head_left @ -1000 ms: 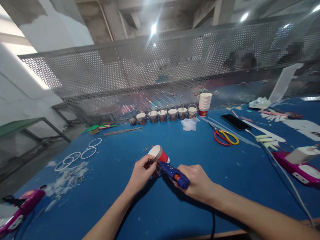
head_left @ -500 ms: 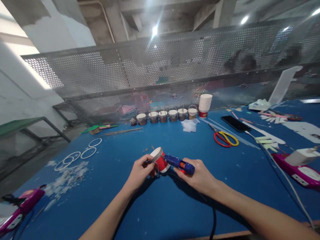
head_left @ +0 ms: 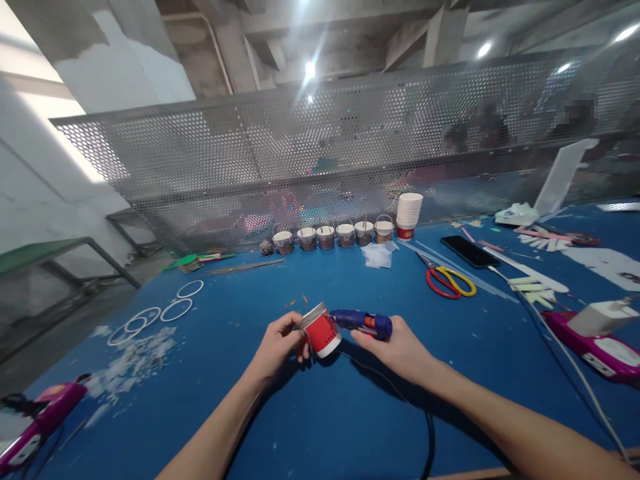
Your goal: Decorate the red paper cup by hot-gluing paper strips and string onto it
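The red paper cup (head_left: 323, 333) is held tilted over the middle of the blue surface (head_left: 240, 413), its grey-banded rim toward the left and its inside hidden. Far from it stands a row of small buckets (head_left: 325, 239), pale at the top; their contents are too small to tell. At the row's right end is a stack of nested paper cups (head_left: 409, 212). Both forearms reach in from the near side. The left hand (head_left: 281, 341) pinches the cup at its rim, fingers curled; the right hand (head_left: 400, 350) is closed around a blue glue gun (head_left: 361, 323), its nozzle pointing left at the cup's side.
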Action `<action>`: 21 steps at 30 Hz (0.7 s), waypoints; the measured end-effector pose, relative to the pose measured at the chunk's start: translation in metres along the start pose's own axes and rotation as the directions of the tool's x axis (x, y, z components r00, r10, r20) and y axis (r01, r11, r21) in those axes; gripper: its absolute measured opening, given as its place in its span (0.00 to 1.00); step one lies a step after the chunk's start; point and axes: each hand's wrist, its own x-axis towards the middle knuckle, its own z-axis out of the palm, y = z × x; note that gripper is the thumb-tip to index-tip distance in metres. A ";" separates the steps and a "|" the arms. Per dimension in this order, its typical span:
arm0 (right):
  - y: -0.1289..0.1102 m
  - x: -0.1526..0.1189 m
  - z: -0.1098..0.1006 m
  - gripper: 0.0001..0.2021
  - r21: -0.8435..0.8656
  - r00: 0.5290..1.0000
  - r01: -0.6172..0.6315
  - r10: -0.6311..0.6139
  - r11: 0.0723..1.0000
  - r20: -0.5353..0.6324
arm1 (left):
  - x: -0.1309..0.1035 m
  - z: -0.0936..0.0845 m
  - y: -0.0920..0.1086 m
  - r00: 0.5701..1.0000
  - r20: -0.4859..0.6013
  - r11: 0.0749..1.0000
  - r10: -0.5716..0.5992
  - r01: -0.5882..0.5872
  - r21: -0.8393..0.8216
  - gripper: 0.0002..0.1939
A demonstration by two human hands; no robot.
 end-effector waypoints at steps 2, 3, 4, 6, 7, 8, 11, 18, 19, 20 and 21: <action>-0.002 0.001 -0.002 0.12 0.039 0.998 -0.052 0.051 0.998 0.022 | 0.000 0.000 0.001 1.000 0.001 1.000 -0.006 0.006 -0.018 0.03; -0.003 0.002 -0.003 0.12 0.053 0.997 -0.074 0.072 0.996 0.034 | 0.000 0.000 0.002 1.000 0.002 1.000 -0.008 0.008 -0.027 0.03; -0.003 0.002 -0.003 0.12 0.067 0.995 -0.088 0.085 0.994 0.046 | 0.000 0.000 0.002 1.000 0.002 0.999 -0.009 0.009 -0.035 0.03; -0.004 0.003 -0.004 0.12 0.097 0.993 -0.095 0.089 0.991 0.072 | 0.000 0.000 0.003 1.000 0.008 0.999 -0.014 0.014 -0.044 0.03; -0.004 0.003 -0.004 0.12 0.109 0.992 -0.098 0.089 0.989 0.086 | 0.000 -0.001 0.003 1.000 0.010 0.999 -0.015 0.016 -0.047 0.03; -0.003 0.003 -0.004 0.12 0.117 0.991 -0.106 0.095 0.988 0.095 | 0.000 -0.001 0.003 1.000 0.013 0.999 -0.017 0.017 -0.048 0.03; -0.001 0.004 -0.004 0.14 0.124 0.984 -0.158 0.147 0.980 0.098 | 0.001 -0.001 0.002 1.000 0.010 0.999 -0.014 0.014 -0.049 0.03; -0.005 -0.001 0.002 0.13 0.105 0.992 -0.088 0.077 0.991 0.103 | 0.000 -0.001 0.001 0.998 0.022 0.996 0.065 -0.066 0.061 0.02; -0.005 -0.003 0.004 0.13 0.085 0.995 -0.067 0.060 0.994 0.084 | 0.000 0.000 0.001 0.997 0.023 0.993 0.080 -0.082 0.088 0.02; -0.005 -0.005 0.006 0.13 0.054 0.997 -0.048 0.045 0.997 0.063 | -0.001 0.000 0.001 0.995 0.022 0.989 0.094 -0.096 0.116 0.02; -0.004 -0.006 0.007 0.14 0.016 0.999 -0.028 0.027 0.999 0.042 | -0.001 0.000 0.001 0.994 0.017 0.984 0.108 -0.109 0.143 0.02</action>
